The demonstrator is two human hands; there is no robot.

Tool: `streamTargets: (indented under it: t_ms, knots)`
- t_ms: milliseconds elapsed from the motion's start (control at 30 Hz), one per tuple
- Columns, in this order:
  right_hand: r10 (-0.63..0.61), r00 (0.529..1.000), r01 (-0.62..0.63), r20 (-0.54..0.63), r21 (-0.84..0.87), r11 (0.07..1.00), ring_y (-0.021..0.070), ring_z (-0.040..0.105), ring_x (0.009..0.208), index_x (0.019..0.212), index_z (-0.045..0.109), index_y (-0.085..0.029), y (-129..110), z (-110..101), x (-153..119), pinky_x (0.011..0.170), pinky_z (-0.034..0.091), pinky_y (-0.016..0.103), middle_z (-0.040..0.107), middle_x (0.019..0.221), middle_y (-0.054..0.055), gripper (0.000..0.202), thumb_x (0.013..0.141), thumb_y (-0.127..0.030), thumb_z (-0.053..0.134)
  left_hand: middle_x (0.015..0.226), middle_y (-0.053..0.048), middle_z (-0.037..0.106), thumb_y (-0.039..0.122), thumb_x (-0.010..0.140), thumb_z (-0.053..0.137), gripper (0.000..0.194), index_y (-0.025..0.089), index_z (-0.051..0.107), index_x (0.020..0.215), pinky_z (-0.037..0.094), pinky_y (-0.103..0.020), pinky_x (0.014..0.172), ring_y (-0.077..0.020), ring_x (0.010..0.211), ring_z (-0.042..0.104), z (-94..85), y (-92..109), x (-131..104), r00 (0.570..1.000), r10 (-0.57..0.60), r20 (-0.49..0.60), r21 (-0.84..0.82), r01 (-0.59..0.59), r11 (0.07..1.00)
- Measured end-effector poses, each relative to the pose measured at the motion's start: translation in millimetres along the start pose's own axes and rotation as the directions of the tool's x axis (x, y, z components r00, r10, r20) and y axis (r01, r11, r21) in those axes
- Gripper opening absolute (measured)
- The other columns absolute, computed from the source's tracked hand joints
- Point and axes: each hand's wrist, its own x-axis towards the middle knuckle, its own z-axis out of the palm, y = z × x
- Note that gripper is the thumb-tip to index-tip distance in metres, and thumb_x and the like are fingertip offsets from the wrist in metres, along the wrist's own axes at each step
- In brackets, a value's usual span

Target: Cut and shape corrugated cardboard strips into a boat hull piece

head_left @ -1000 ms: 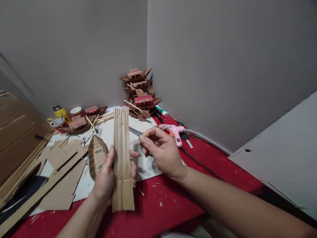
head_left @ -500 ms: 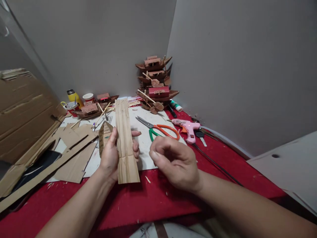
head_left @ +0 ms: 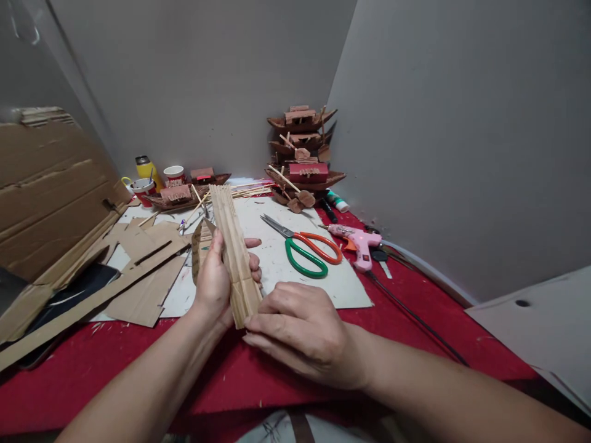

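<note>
the corrugated cardboard strip [head_left: 232, 246] is held lengthwise above the worktop [head_left: 406, 323], its far end pointing away from the wearer and its near end close to the front edge of the white sheet [head_left: 355, 292].

the left hand [head_left: 213, 280] supports the strip from the side and beneath. its thumb lies along the left edge; the other fingers wrap behind and show past the right edge. the right hand [head_left: 307, 326] is at the near end, where its thumb and forefinger appear to pinch the lower right corner; its remaining fingers are bent and lie together.

the step in hand is judged to be handling the near end of the strip. for good results:

- hold firmly but lightly with the left fingers; hard pressure is likely to crush the ribs.
- pinch close to the edge and apply force along the ribs. the board probably folds most easily at the crease across its lower part.
- avoid twisting one end against the other.
- keep the left knuckles off the boat-shaped piece [head_left: 197, 251], partly hidden behind that hand.
- keep the right forearm clear of the cord of the glue gun [head_left: 359, 241]. the scissors [head_left: 290, 234] can stay on the sheet.
</note>
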Motion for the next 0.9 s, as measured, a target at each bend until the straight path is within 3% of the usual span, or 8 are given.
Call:
streamTargets:
  t_ms: [300, 533, 667, 800, 900]
  knots:
    - [-0.014, 0.999, 0.020, 0.041, -0.148, 0.989, 0.0132, 0.051, 0.057, 0.080, 0.064, -0.013, -2, 7, -2, 0.053, 0.040, 0.026, 0.062, 0.065, 0.005, 0.009, 0.086, -0.016, 0.057, 0.049, 0.001, 0.049, 0.060, 0.086, 0.032, 0.055, 0.012, 0.061, 0.086, 0.038, -0.021, 0.040, -0.0112, 0.039, 0.045, 0.2, -4, -2, 0.993, 0.072, -0.096, 0.036, -0.069, 0.997]
    - [0.007, 0.997, 0.004, 0.079, -0.143, 0.990, 0.0150, 0.052, 0.058, 0.078, 0.060, -0.015, -4, 12, -3, 0.054, 0.041, 0.027, 0.059, 0.063, 0.005, 0.013, 0.086, -0.013, 0.050, 0.048, 0.001, 0.048, 0.057, 0.088, 0.030, 0.053, 0.013, 0.060, 0.084, 0.037, -0.019, 0.040, -0.0098, 0.039, 0.043, 0.9, -6, 0, 0.980, 0.115, -0.163, 0.050, -0.108, 0.993]
    - [0.108, 0.993, -0.111, 0.053, 0.054, 0.992, 0.0137, 0.049, 0.057, 0.077, 0.057, -0.016, -5, 14, -4, 0.054, 0.040, 0.025, 0.056, 0.063, 0.004, 0.011, 0.083, -0.012, 0.049, 0.050, 0.001, 0.049, 0.058, 0.087, 0.034, 0.053, 0.013, 0.061, 0.086, 0.038, -0.020, 0.040, -0.0103, 0.040, 0.044, 0.9, -8, -1, 0.984, 0.107, -0.140, 0.042, -0.103, 0.994]
    - [0.278, 0.958, -0.285, 0.070, 0.327, 0.901, 0.0102, 0.046, 0.054, 0.073, 0.056, -0.017, -2, 14, -2, 0.050, 0.038, 0.021, 0.051, 0.061, 0.000, 0.009, 0.080, -0.012, 0.052, 0.049, 0.000, 0.050, 0.057, 0.087, 0.034, 0.053, 0.012, 0.061, 0.085, 0.038, -0.020, 0.040, -0.0109, 0.041, 0.045, 1.1, -8, -1, 0.985, 0.090, -0.145, 0.032, -0.086, 0.996]
    - [0.298, 0.951, -0.307, 0.083, 0.375, 0.875, 0.0102, 0.048, 0.056, 0.073, 0.058, -0.016, 2, 12, -2, 0.052, 0.040, 0.021, 0.053, 0.063, 0.001, 0.009, 0.080, -0.011, 0.054, 0.048, 0.000, 0.050, 0.057, 0.087, 0.033, 0.053, 0.011, 0.061, 0.085, 0.037, -0.020, 0.040, -0.0109, 0.040, 0.045, 0.8, -9, -1, 0.988, 0.080, -0.135, 0.025, -0.077, 0.997]
